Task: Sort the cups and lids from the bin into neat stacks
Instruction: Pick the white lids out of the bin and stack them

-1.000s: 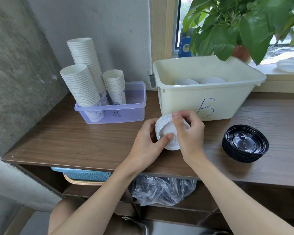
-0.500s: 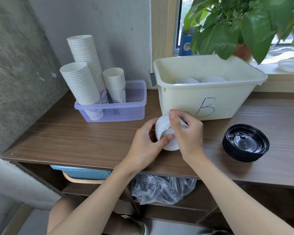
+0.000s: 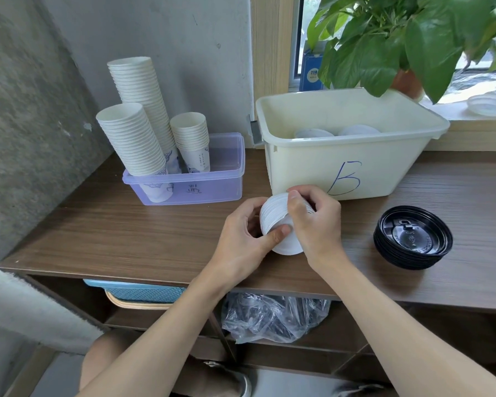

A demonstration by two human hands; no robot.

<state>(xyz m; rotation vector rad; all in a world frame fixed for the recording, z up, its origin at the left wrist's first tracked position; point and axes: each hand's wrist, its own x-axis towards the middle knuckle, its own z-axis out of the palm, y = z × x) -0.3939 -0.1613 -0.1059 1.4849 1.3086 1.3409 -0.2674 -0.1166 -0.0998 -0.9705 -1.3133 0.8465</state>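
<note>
Where the left hand [image 3: 241,236] and right hand [image 3: 318,224] meet before the cream bin [image 3: 341,167], the stack of white lids [image 3: 274,213] sits tilted between their fingers. The left fingers curl round it (thumb on the lower rim), and the right fingers pinch its top edge.

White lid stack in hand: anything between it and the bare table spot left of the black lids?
Nothing visible. The left hand and right hand grip the white lid stack in front of the bin; only bare table lies between it and the black lids.
</note>
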